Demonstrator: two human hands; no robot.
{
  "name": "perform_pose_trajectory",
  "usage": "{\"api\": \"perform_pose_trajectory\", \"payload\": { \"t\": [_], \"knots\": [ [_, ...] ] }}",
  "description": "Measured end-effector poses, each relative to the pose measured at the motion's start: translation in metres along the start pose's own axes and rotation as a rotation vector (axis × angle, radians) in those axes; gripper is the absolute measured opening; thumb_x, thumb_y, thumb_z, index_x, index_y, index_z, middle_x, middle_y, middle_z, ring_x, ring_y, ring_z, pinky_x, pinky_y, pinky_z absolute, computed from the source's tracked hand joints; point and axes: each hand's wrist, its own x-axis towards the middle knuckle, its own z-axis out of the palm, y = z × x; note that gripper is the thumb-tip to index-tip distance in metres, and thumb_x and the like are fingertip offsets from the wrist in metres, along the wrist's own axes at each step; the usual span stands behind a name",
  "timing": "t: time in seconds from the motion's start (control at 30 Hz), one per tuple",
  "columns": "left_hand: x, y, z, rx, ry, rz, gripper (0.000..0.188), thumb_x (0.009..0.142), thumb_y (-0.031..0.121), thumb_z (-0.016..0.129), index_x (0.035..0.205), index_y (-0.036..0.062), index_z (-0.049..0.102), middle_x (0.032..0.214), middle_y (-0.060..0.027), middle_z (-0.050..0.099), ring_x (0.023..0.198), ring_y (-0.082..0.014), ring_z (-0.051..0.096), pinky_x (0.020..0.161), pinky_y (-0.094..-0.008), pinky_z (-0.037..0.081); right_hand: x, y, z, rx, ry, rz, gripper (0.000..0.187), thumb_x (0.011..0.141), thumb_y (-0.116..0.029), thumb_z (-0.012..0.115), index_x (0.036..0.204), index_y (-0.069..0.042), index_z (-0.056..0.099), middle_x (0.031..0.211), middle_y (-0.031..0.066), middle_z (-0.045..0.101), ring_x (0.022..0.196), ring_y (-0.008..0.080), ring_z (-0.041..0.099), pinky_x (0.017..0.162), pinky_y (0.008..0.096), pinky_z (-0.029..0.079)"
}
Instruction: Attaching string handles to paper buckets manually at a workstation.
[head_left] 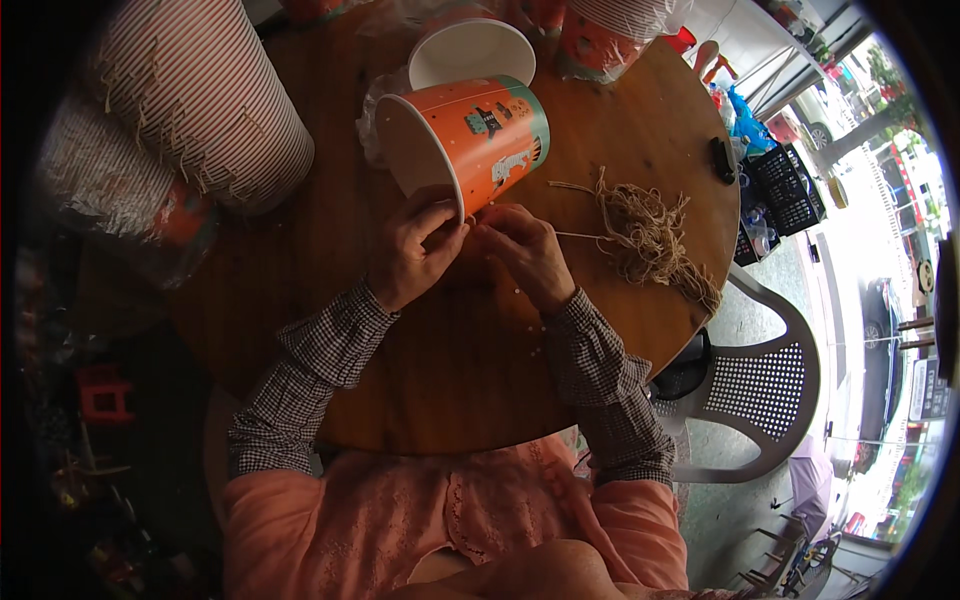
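An orange paper bucket (470, 125) with a green base and printed figures lies tilted on its side, its open mouth facing left. My left hand (412, 250) is closed on the lower part of its rim. Close beside it, my right hand (527, 252) pinches a thin piece of twine against the bucket near the rim; the fingertips partly hide the exact spot. One strand runs right from my right hand toward a tangled heap of tan twine (648, 240) on the wooden table (440, 385).
Tall stacks of paper buckets (215, 100), with twine ends hanging from rims, stand at left. Another open bucket (470, 55) lies behind mine. Wrapped buckets (603, 40) stand at the back. A grey plastic chair (755, 385) and black crates (785, 190) are right of the table.
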Motion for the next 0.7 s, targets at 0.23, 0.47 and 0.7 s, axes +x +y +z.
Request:
{"api": "perform_pose_trajectory", "payload": {
  "t": [0.23,0.47,0.7],
  "knots": [
    [0.001,0.003,-0.001,0.021,-0.015,0.013,0.017,0.082,0.005,0.066,0.099,0.0003,0.064,0.104,-0.0123,0.062,0.090,-0.0253,0.065,0.074,-0.0327,0.055,-0.001,-0.017,0.001,-0.083,-0.033,0.004,0.015,0.085,-0.012,0.065,0.093,0.002,0.065,0.097,0.0089,0.061,0.087,0.0157,0.063,0.077,0.0286,0.052],
    [-0.001,0.003,-0.001,0.024,-0.034,0.007,0.013,0.082,0.004,0.066,0.095,-0.0007,0.063,0.102,-0.0114,0.062,0.086,-0.0230,0.065,0.071,-0.0301,0.055,0.000,-0.023,0.002,-0.095,-0.054,-0.010,0.015,0.086,-0.011,0.064,0.093,0.002,0.064,0.093,0.0093,0.063,0.085,0.0158,0.064,0.076,0.0292,0.052],
    [-0.004,-0.001,0.003,-0.059,-0.059,-0.137,0.013,0.081,0.002,0.069,0.092,-0.0013,0.063,0.093,-0.0093,0.065,0.083,-0.0187,0.066,0.071,-0.0279,0.054,0.001,-0.006,0.004,-0.098,0.031,-0.029,0.013,0.086,-0.010,0.063,0.092,0.001,0.063,0.088,0.0113,0.063,0.080,0.0176,0.065,0.072,0.0297,0.052]
  ]
}}
